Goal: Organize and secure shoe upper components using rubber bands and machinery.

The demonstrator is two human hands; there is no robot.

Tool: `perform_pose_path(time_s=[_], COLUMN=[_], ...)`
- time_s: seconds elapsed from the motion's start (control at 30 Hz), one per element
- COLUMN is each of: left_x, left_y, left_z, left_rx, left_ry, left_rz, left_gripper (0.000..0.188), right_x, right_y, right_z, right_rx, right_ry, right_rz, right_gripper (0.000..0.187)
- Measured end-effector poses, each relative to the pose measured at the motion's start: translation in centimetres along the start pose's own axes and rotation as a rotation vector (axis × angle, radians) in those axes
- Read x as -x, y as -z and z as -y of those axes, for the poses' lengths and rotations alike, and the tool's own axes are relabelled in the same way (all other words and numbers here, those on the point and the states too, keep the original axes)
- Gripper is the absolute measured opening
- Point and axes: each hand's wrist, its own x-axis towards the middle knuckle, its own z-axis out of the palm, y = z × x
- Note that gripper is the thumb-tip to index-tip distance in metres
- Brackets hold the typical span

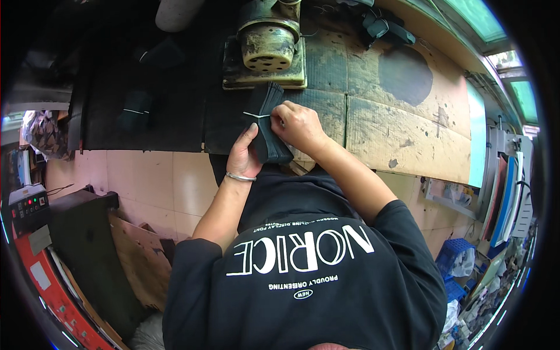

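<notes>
A thick bundle of thin black pieces stands between my hands at the near edge of the work table, its leaves fanning out at both ends. Around its middle runs a white band. My left hand, with a bracelet at the wrist, grips the bundle from the left, thumb against its face. On the other side, my right hand has its fingers curled and pinched at the band's right end. Whether those fingertips hold the band or the bundle's edge is partly hidden.
Beyond the bundle stands a stained cream machine on a square base. Another banded dark bundle lies on the black left side of the table. Stained cardboard covers the right side. Dark tools lie at the far right.
</notes>
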Motion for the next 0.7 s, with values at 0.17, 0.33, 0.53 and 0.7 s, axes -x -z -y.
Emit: perform_pose_path(time_s=[0.17, 0.33, 0.53, 0.7], left_x=[-0.1, 0.1, 0.5, 0.7], left_y=[0.8, -1.2, -2.0, -1.4], left_z=[0.3, 0.5, 2.6, 2.0], left_rx=[0.008, -0.131, -0.476, -0.739], left_ry=[0.029, -0.124, -0.347, -0.37], left_rz=[0.025, 0.087, 0.073, 0.077], left_gripper=[0.037, 0.033, 0.056, 0.075], right_x=[1.2, 1.8, 2.0, 2.0], right_y=[0.1, 0.9, 0.0, -0.1], right_z=[-0.7, -0.5, 0.9, 1.5], right_rx=[-0.23, -0.807, -0.882, -0.78], right_ry=[-0.214, -0.603, -0.626, -0.49], right_rz=[-0.02, 0.258, 0.33, 0.256], right_gripper=[0.017, 0.041, 0.055, 0.046])
